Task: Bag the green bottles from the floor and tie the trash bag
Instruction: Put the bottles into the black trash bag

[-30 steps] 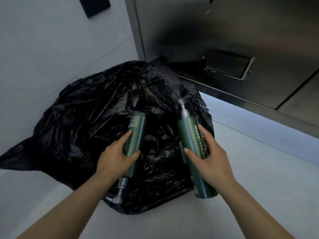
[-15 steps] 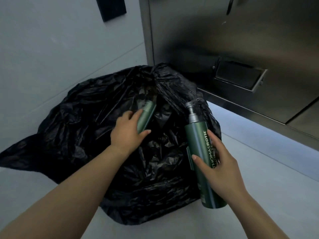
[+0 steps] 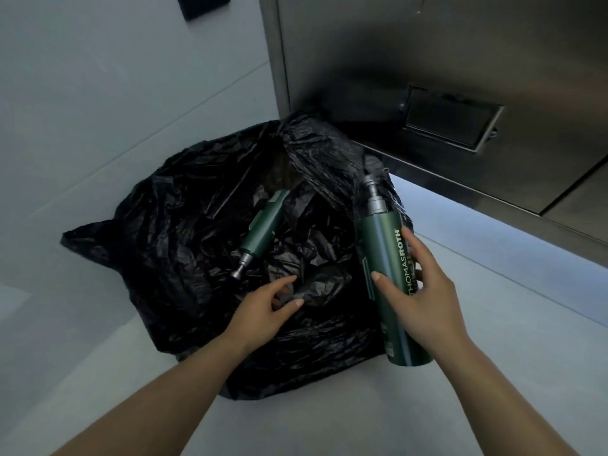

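A crumpled black trash bag [image 3: 171,258] lies open on the pale floor. One green pump bottle [image 3: 263,227] lies inside its folds, pump end pointing toward me. My left hand [image 3: 263,312] hovers just below that bottle over the bag plastic, fingers relaxed and holding nothing. My right hand [image 3: 418,291] grips a second, larger green bottle [image 3: 386,258] with white lettering, held upright-tilted over the bag's right edge, pump at the top.
A stainless steel cabinet [image 3: 427,60] with a recessed handle [image 3: 450,123] stands behind and right of the bag. A grey wall [image 3: 98,93] runs along the left. Bare pale floor [image 3: 510,324] stretches to the right and toward me.
My left hand let go of its bottle inside the bag and drew back toward me. The right hand kept its bottle, shifting slightly up and right.
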A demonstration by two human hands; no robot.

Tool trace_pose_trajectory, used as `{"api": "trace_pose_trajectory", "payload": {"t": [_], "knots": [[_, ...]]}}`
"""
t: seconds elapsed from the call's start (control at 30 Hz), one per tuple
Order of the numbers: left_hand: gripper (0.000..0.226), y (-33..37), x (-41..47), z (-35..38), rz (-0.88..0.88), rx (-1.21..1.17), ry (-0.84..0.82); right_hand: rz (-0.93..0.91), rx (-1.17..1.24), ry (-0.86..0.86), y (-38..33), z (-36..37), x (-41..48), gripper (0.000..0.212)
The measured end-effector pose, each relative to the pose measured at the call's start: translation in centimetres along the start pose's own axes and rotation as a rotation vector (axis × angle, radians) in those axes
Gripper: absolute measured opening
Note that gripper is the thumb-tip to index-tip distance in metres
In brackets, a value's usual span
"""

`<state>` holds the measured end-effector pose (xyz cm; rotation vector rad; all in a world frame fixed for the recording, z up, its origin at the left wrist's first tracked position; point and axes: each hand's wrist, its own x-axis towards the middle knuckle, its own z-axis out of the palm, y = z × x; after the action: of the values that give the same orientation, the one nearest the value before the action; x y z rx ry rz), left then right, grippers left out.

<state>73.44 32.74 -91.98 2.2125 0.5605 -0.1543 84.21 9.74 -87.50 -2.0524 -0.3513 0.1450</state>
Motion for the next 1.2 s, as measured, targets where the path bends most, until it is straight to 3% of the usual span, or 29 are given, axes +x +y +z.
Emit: {"api": "trace_pose_trajectory", "payload": {"t": [0.17,0.3,0.63,0.8,0.93,1.2], "knots": [[0.020,1.2,-0.2,1.5,0.001,-0.106,0.089,0.011,0.010,0.011,0.2,-1.1,0.3,0.076],[0.015,1.5,-0.8,1.6,0.044,-0.067,0.069,-0.007,0.025,0.003,-0.4,-1.2,0.6,0.074],[0.024,-0.5,-1.3,-1.7,-0.007,-0.153,0.097,-0.100,0.007,-0.197,-3.9,3.4,0.9,0.076],[0.034,-2.4,-1.9,-4.4,-0.008,0.052,0.056,-0.116,-0.114,-0.320,-5.8,7.2,2.8,0.078],[0.037,-3.3,-2.7,-5.5,-0.017,0.047,0.060,-0.117,-0.097,-0.309,-7.7,9.3,6.2,0.078],[0.044,-1.3,-1.7,-6.6,0.016,0.077,0.055,-0.223,-0.343,-0.525,-8.1,8.3,5.4,0.081]]}}
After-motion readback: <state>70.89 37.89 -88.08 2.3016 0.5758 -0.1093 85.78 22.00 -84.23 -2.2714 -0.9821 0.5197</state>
